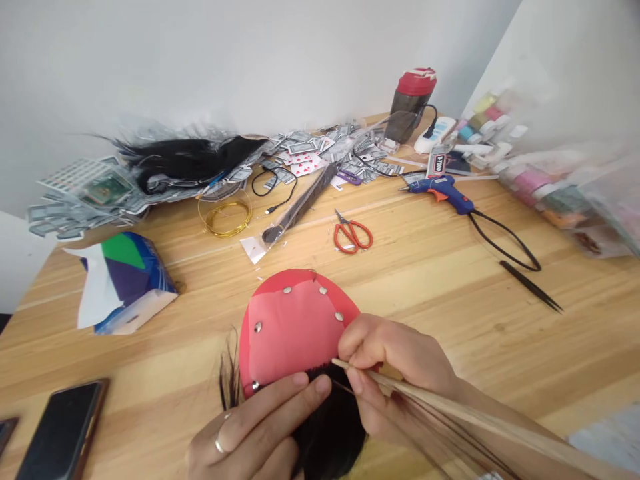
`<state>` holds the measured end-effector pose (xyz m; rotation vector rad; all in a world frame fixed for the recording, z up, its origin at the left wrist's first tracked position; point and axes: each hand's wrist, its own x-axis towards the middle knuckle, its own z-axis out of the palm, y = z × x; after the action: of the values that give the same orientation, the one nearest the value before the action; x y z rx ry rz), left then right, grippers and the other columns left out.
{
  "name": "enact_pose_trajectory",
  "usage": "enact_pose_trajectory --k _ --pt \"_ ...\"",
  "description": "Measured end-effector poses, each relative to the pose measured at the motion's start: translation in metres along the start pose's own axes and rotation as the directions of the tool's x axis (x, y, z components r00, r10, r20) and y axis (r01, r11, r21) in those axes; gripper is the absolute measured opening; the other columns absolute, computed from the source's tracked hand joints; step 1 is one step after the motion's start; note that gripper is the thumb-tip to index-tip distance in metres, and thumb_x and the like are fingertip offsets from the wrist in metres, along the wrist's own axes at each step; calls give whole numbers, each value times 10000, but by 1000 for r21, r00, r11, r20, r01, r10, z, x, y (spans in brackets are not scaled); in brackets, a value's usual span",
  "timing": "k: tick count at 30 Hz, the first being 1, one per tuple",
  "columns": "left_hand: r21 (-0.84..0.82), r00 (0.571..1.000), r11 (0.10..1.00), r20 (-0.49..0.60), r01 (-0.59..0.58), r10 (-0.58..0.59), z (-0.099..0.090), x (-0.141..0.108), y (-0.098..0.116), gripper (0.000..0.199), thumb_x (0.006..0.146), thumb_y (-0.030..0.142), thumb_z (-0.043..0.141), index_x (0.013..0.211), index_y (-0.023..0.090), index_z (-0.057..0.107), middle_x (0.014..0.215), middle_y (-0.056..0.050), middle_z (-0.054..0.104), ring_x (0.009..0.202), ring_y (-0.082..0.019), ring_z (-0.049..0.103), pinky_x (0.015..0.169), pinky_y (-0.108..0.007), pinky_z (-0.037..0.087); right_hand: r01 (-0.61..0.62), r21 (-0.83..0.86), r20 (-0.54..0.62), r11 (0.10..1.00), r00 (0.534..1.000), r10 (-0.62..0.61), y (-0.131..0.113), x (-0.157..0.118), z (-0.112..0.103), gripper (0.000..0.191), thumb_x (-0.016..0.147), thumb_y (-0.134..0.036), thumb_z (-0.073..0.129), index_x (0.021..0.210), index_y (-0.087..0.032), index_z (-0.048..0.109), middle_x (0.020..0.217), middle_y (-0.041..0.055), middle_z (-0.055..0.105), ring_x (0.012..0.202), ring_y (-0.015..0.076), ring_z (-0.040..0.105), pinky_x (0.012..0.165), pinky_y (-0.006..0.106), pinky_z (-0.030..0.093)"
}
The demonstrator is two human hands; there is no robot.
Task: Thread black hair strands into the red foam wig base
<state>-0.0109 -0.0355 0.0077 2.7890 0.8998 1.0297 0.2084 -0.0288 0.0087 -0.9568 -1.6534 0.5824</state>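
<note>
The right grip [395,373] pinches a slim, pale wooden stick [445,407], its tip at the edge of glossy black hair [333,433]. The left grip [265,427], fingers spread flat, presses that hair against the pink fabric [295,327] on a smooth, round red form [273,283] studded with shiny metal pins [258,327]. The form lies just beyond both grips, on the wood-grained counter [210,293]. Farther off are red-handled scissors [353,233] and coiled golden wire [226,217].
</note>
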Motion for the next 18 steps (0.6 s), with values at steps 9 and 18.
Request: enact_pose_trajectory --k 9,18 --pt "-21 1000 1000 13 5 -5 0 2 -3 378 1055 190 409 955 226 771 1007 -9 833 906 -152 801 687 -154 647 -58 34 -3 998 998 58 1 -3 4 195 854 -86 560 861 -263 478 744 -14 606 562 129 541 515 246 413" --pt "-34 997 997 16 75 -75 -1 3 1 337 1050 187 425 1082 226 758 1016 -15 832 907 -152 801 718 -157 646 -238 177 189 955 960 204 1 0 -10 143 964 -219 614 867 -248 512 712 -5 620 560 143 573 527 260 444"
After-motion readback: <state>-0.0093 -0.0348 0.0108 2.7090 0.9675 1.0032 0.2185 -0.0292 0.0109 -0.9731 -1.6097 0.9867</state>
